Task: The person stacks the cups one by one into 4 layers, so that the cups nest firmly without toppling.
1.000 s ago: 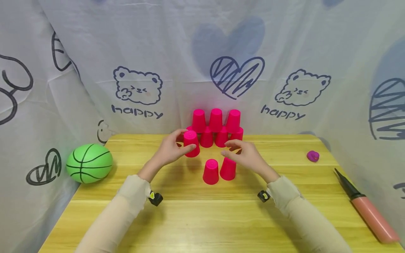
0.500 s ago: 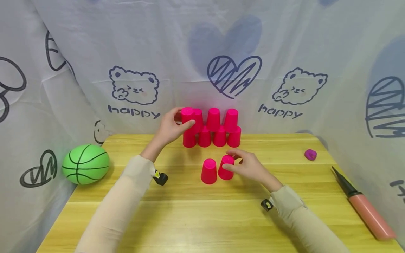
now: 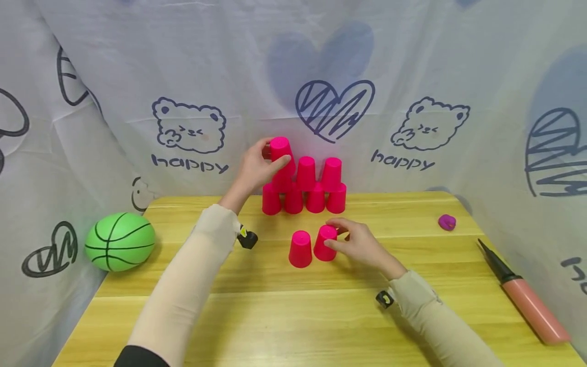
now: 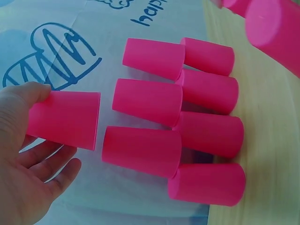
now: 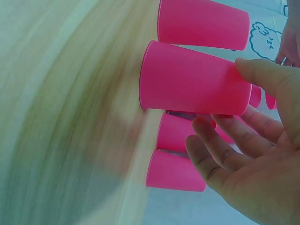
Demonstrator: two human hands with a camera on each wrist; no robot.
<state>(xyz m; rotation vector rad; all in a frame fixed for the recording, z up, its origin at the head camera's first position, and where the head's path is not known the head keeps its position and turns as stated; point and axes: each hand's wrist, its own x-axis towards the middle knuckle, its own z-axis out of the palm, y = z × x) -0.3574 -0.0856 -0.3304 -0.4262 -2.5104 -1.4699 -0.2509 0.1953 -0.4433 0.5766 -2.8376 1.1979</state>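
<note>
Left hand (image 3: 255, 168) has raised its cup (image 3: 281, 150) higher.

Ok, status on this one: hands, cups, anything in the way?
Left hand holds a cup above the stack. Right hand grips a cup on the table. Nothing blocking.

Pink cup (image 3: 281, 149) held upside down in the air, just above the left end of the cup stack (image 3: 304, 191) – four below, three above, all inverted; another pink cup (image 3: 325, 243) stands inverted on the table, touching its twin (image 3: 300, 249)
</note>
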